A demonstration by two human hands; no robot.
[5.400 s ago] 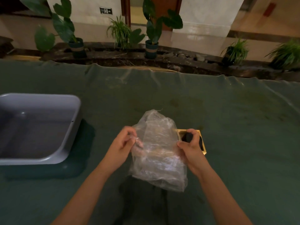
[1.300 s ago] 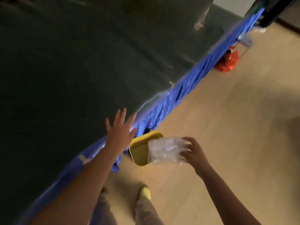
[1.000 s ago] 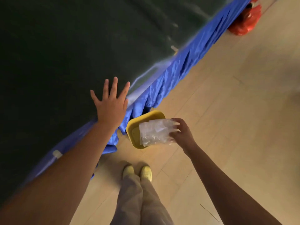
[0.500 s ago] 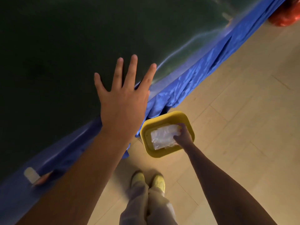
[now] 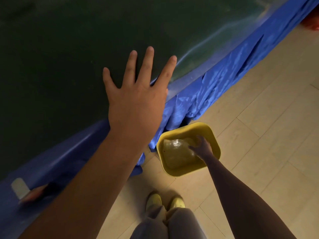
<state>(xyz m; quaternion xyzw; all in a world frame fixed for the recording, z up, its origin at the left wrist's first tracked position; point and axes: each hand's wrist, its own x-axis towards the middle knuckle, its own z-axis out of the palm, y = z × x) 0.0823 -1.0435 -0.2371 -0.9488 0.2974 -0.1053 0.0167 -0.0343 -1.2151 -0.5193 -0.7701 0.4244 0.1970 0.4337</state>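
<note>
One yellow square plastic bin (image 5: 214, 144) holds a crumpled clear plastic bag (image 5: 174, 145); right hand (image 5: 202, 147) inside, grip on it indistinct; left hand (image 5: 136, 102), grip apart, lies flat on the dark green tabletop (image 5: 51, 49).

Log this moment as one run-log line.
left hand: flat on green table cover | right hand: in yellow bin, touching clear plastic bag | stage: bag in bin

Bin (image 5: 214, 135): on floor (image 5: 267, 118), right of table (image 5: 51, 49) edge.
Bag (image 5: 174, 145): in the bin, beneath right hand (image 5: 202, 148).
Left hand (image 5: 136, 100): over table edge.
Shoes (image 5: 153, 200): on floor, nearer than bin.
</note>
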